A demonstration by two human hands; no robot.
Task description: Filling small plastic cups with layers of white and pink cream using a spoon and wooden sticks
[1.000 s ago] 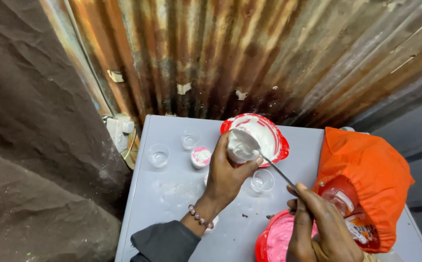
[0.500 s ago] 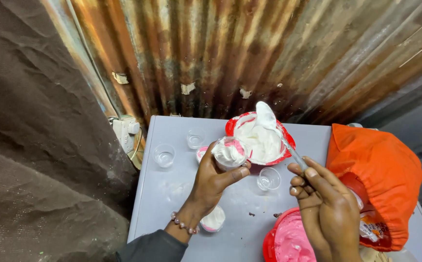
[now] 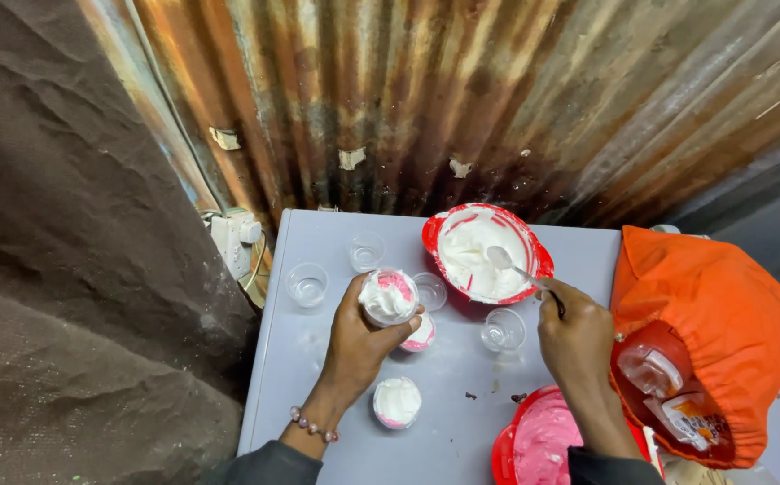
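Against a rusty corrugated metal wall [image 3: 516, 99] stands a pale grey surface [image 3: 318, 359], seen from my head camera looking down; my left hand [image 3: 359, 337] is closed around a small clear cup [image 3: 388, 296], filled with white cream streaked pink, and holds it upright just above the surface; my right hand [image 3: 574, 337] grips the handle of a spoon [image 3: 508, 262], whose bowl rests in the white cream of a red bowl [image 3: 484, 251] at the back of the surface; the two hands are apart, with an empty cup [image 3: 503, 330] between them; a beaded bracelet [image 3: 312, 425] sits on my left wrist; a filled cup [image 3: 397, 401] of white cream stands near my left forearm, and another cup with pink [image 3: 421, 334] sits just behind the fingers; three more empty clear cups [image 3: 307, 285] stand to the left and behind; a second red bowl of pink cream [image 3: 538, 442] lies at the near edge under my right wrist; an orange bag [image 3: 709, 314] holding bottles rests at the right; a white socket [image 3: 236, 235] hangs at the left, beside a rough brown wall [image 3: 67, 269].
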